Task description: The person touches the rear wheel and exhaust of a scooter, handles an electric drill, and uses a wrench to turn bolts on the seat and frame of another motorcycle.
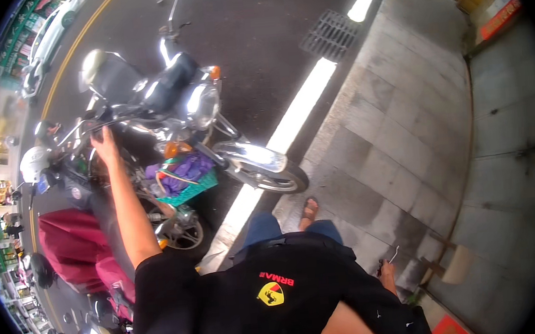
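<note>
At 10 o'clock from frame centre: one motorcycle (173, 105), parked on dark asphalt just off the kerb, front wheel (267, 167) pointing toward 4 o'clock. Chrome headlight and tank glare hard.

Left hand (105, 143) is stretched out along one bare forearm to the near handlebar (80, 129). Fingers curled over the bar or the grip; how tightly they close, cannot tell, glare and blur in the way.

Right hand (388, 271) hangs low at 5 o'clock beside the hip, fingers pinched narrow on one thin bent bit of metal (394, 254), probably a key or a hook; too small to say which.

Counts:
- 1 teal basket (189, 183) slung at the bike's middle, with a purple bundle (188, 166) in it.
- 1 white helmet (33, 163) at 9 o'clock, by the far bar end.
- 1 maroon cover (70, 241) at 8 o'clock, draped over a second parked bike just beside the first.
- 1 sandalled foot (309, 209) visible, on the grey paving right at the kerb.
- 1 white lane line (289, 124) running from 1 to 6 o'clock between bike and kerb.
- 1 drain grate (330, 34) at 12 o'clock.
- 1 white car (46, 40) at 11 o'clock, well apart, beyond a yellow line.

Wearer has a black shirt (242, 309) with a yellow emblem, and blue shorts.
</note>
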A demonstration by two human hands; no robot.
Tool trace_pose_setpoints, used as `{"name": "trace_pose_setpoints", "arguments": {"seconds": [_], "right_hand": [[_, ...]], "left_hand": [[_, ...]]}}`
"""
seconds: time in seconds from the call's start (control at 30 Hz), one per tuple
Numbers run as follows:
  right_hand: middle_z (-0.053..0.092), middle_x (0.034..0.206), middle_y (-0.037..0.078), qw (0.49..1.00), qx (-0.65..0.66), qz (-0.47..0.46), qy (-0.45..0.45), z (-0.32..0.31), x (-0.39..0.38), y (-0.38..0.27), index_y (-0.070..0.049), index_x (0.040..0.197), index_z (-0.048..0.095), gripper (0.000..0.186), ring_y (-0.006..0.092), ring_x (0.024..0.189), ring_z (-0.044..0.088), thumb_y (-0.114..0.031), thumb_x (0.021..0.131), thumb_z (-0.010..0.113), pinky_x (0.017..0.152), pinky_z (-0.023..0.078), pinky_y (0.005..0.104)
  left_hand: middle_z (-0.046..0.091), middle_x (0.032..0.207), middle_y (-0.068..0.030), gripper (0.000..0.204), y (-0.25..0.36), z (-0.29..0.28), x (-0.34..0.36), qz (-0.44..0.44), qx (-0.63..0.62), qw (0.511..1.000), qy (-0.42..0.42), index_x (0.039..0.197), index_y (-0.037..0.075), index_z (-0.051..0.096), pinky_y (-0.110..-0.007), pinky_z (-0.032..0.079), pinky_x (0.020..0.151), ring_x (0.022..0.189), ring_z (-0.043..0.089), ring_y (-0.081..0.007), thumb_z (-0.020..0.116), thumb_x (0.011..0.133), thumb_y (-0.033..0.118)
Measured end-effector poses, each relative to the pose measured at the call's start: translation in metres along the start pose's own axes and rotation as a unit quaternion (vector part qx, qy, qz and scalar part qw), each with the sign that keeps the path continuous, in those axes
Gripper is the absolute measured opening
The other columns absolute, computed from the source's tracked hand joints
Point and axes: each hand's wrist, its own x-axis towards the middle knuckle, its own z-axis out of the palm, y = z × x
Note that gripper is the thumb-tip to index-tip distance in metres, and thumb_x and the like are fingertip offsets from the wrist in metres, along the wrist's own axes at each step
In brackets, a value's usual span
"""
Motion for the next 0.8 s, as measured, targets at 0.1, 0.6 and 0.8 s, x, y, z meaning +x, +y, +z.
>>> {"name": "trace_pose_setpoints", "arguments": {"seconds": [0.1,0.6,0.8], "right_hand": [[0.045,0.053,0.004,0.994,0.034,-0.029,0.104,-0.043,0.071,-0.024,-0.006,0.075,0.057,0.025,0.0176,0.040,0.043,-0.027,0.087,0.048,0.036,0.034,0.0324],[0.039,0.054,-0.001,0.969,-0.121,-0.178,-0.123,0.127,0.098,-0.385,-0.002,0.089,0.055,0.020,0.0106,0.041,0.040,-0.020,0.090,0.044,0.037,0.035,0.0243],[0.037,0.051,0.000,0.977,-0.175,-0.070,-0.101,0.113,0.151,-0.510,-0.005,0.084,0.055,0.017,0.0108,0.040,0.039,-0.019,0.086,0.047,0.035,0.033,0.0252]], "left_hand": [[0.047,0.122,-0.0187,0.057,0.026,0.032,-0.036,-0.005,0.005,1.000,0.002,0.125,-0.005,0.039,-0.033,0.038,0.092,0.108,0.049,-0.0261,0.060,0.082,0.027],[0.043,0.122,-0.0214,0.049,0.096,0.197,-0.110,0.105,0.249,0.948,0.169,0.119,0.000,0.046,-0.040,0.031,0.097,0.112,0.042,-0.0316,0.059,0.080,0.026],[0.062,0.098,-0.0140,0.027,0.162,0.311,-0.108,0.018,0.109,0.989,-0.103,0.103,0.005,0.059,-0.032,0.044,0.080,0.092,0.059,-0.0225,0.057,0.081,0.022]]}}
